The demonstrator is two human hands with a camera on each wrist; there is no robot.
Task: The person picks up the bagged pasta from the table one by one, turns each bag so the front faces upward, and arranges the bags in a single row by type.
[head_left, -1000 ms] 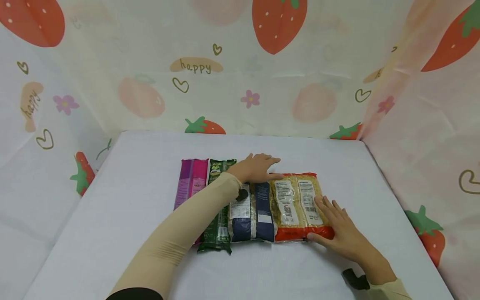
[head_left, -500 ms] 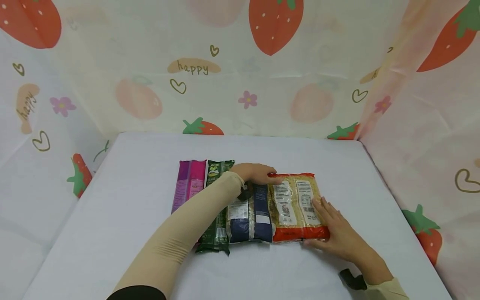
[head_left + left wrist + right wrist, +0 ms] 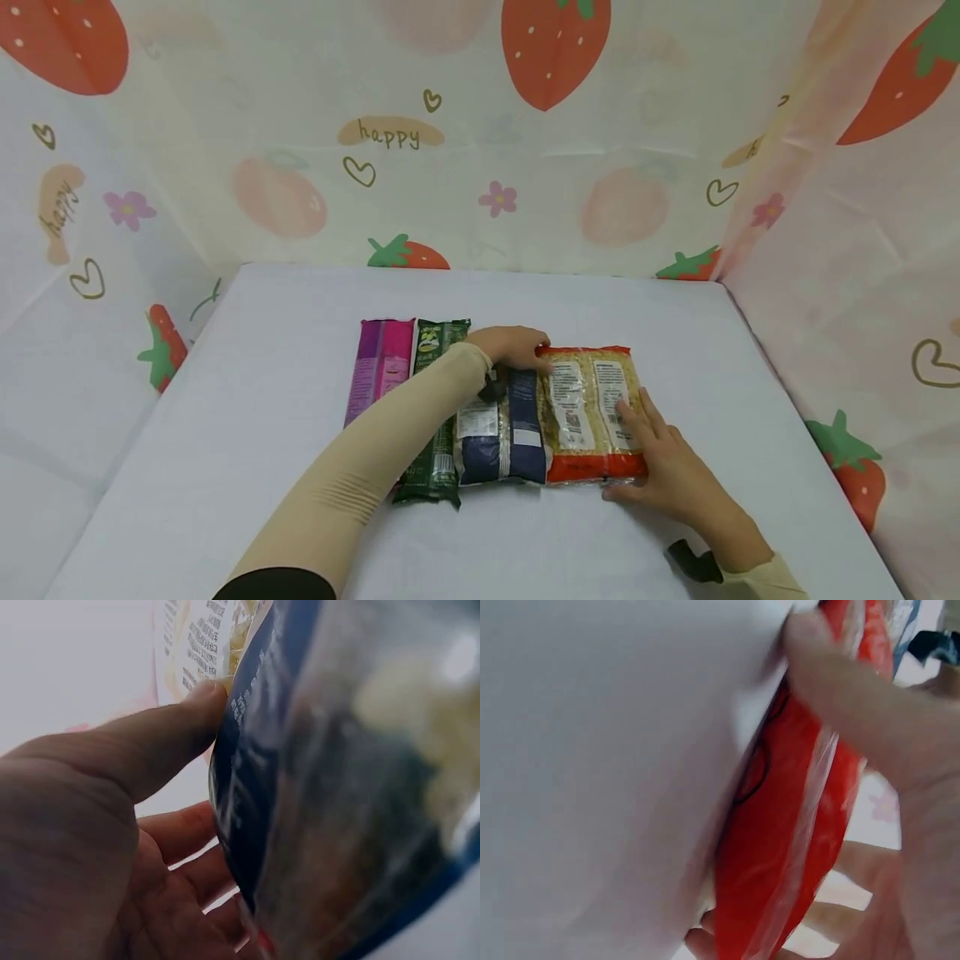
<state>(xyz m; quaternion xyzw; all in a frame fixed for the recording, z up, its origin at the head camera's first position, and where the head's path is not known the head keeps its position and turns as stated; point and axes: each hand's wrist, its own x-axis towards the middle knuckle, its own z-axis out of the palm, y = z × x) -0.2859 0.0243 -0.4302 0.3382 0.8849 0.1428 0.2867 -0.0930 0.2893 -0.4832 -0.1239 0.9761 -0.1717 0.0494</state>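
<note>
Four packets lie side by side on the white table. My left hand (image 3: 513, 346) reaches across to the top left corner of a clear bag of small yellow dry food (image 3: 588, 400) with red ends. Its thumb lies on the front of that corner and its fingers curl down behind. A navy and clear bag (image 3: 502, 442) sits partly under the left wrist and fills much of the left wrist view. My right hand (image 3: 671, 467) grips the yellow bag's lower right corner, thumb at the red near end (image 3: 780, 825), fingers around the right side.
A dark green packet (image 3: 431, 467) and a magenta and purple packet (image 3: 378, 367) lie left of the navy bag, partly hidden by the left sleeve (image 3: 375, 467). The white table (image 3: 300, 308) meets strawberry-printed cloth walls (image 3: 450, 200) at the back and sides.
My left hand has lowered from spread fingers to curled fingers at the yellow bag's top corner. The right hand has slid slightly left and further onto the bag.
</note>
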